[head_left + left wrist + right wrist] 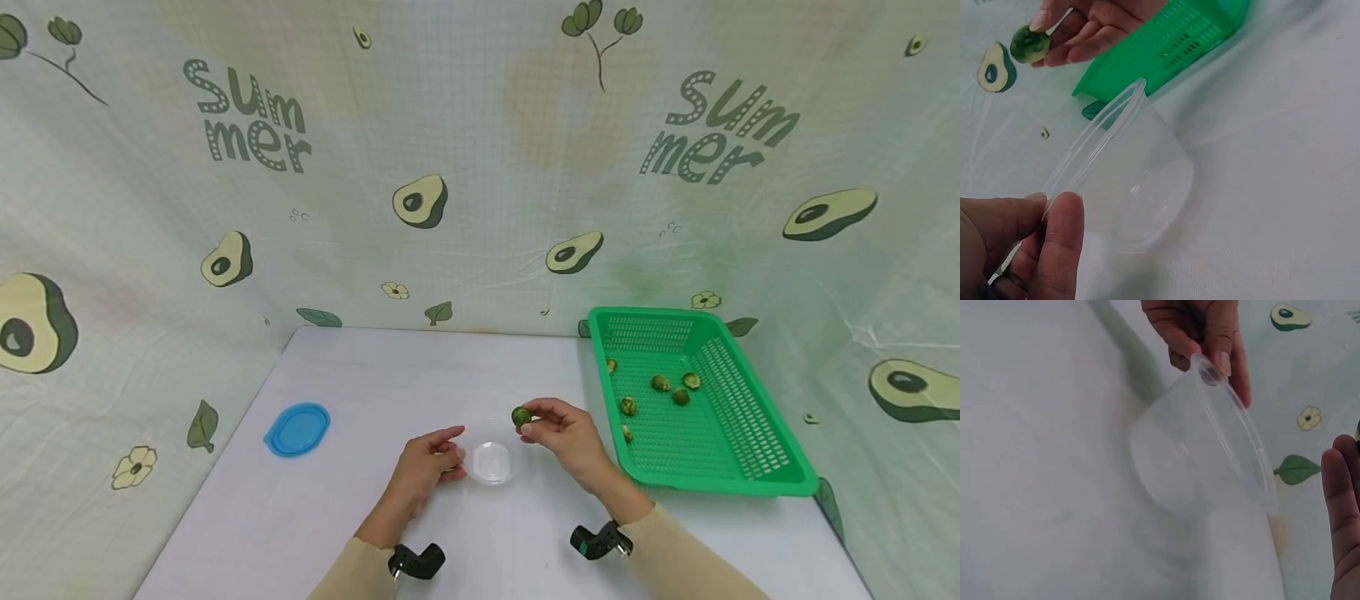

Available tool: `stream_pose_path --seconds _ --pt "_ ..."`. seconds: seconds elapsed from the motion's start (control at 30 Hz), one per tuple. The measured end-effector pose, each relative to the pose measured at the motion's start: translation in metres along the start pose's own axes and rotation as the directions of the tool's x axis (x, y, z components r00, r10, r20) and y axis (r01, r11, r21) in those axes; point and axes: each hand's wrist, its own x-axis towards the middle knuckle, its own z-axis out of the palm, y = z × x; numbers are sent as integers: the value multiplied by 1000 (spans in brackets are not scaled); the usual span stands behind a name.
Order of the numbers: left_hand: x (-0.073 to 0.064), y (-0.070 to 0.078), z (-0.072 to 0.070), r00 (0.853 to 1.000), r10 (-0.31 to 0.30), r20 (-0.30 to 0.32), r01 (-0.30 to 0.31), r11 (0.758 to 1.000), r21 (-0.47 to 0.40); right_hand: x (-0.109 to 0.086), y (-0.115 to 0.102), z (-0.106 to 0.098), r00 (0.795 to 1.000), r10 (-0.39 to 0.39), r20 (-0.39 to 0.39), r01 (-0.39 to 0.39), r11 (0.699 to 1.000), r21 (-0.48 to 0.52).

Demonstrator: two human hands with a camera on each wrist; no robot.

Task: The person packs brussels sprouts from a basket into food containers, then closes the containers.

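Note:
A clear plastic tub (491, 463) stands on the white table in front of me; nothing shows inside it. My left hand (426, 468) pinches its rim between thumb and fingers, as the left wrist view shows up close at the tub wall (1154, 169). Just above the tub's right side, my right hand (564, 435) holds a small green Brussels sprout (521, 417) between thumb and fingertips. That sprout (1030, 44) appears at the top left of the left wrist view. In the right wrist view it is nearly all cut off at the right edge.
To the right sits a green plastic basket (720, 417) with several Brussels sprouts (661, 383) scattered in it. A blue lid (298, 429) lies on the table at the left. Behind the table hangs a cloth (480, 167) printed with avocados.

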Motion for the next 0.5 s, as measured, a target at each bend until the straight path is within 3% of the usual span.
stream_pose_path --seconds 0.3,0.5 --pt "0 -1 0 1000 -4 -6 5 1000 20 7 17 18 997 70 -36 -74 989 -125" --pt "0 -1 0 1000 0 -3 0 1000 23 9 22 25 998 37 -55 -51 959 -278"
